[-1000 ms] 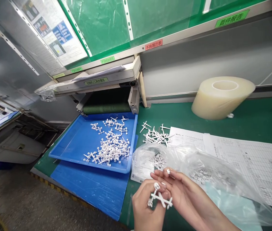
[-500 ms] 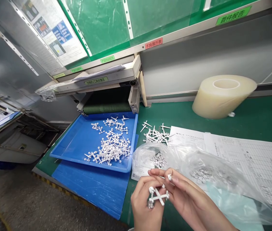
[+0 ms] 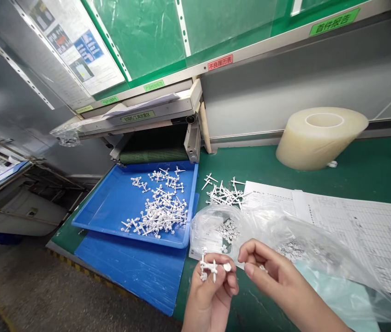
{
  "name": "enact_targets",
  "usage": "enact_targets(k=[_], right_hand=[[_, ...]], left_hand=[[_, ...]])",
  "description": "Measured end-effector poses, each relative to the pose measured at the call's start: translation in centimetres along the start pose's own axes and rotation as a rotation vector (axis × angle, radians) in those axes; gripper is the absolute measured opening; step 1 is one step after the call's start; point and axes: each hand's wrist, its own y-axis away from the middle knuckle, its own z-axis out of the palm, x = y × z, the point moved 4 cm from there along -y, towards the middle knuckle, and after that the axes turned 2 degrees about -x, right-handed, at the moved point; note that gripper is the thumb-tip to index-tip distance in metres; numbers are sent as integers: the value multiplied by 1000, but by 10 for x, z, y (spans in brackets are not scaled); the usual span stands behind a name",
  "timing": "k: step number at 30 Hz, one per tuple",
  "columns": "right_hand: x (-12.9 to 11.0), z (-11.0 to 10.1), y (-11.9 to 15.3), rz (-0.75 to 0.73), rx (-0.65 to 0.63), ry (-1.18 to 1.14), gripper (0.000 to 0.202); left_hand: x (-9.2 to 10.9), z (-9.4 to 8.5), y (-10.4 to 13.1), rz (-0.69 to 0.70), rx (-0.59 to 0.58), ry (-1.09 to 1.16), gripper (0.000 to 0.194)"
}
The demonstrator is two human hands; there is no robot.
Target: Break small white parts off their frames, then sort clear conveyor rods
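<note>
My left hand (image 3: 212, 290) pinches a white cross-shaped plastic sprue (image 3: 211, 267) between thumb and fingers, low in the middle of the view. My right hand (image 3: 274, 276) is a little to its right with fingers curled, and a small white piece (image 3: 261, 267) shows in its palm. Behind both hands lies a clear plastic bag (image 3: 285, 240) with small white parts inside. A blue tray (image 3: 112, 207) to the left holds a heap of white sprues (image 3: 160, 207). A smaller heap of sprues (image 3: 225, 193) lies on the green mat.
A big roll of clear film (image 3: 320, 138) stands at the back right. Printed paper forms (image 3: 364, 230) lie on the green table (image 3: 371, 170) to the right. A conveyor outlet (image 3: 153, 143) opens above the tray. A blue sheet (image 3: 136, 272) hangs over the front edge.
My hands have come apart: the left one moved left and up with the sprue, the right one drew away to the right with a small piece broken off.
</note>
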Motion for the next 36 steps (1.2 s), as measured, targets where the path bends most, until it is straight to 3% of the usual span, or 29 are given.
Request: enact_targets(k=[3,8,12,16,23,27,36], right_hand=[[-5,1,5,-66,64,216,14],[-7,5,7,-144,32,428,13],[-6,7,7,-231,16,550,17],[-9,11,10,-323,-8,668,18],[-12,12,15,-364,-63,661,15],[-14,12,15,-407,-72,647,18],[-18,13,16,-357,-88,653,20]], left_hand=[[-1,-1,0,-31,16,-14,16],[-3,-3,-1,18,-14,-69,16],[0,-7,-4,211,-82,-206,10],[9,-7,-2,394,-126,-504,2],[21,0,9,576,-91,-857,9],[26,5,11,656,-162,-1031,19],[31,10,14,712,-230,-1116,22]])
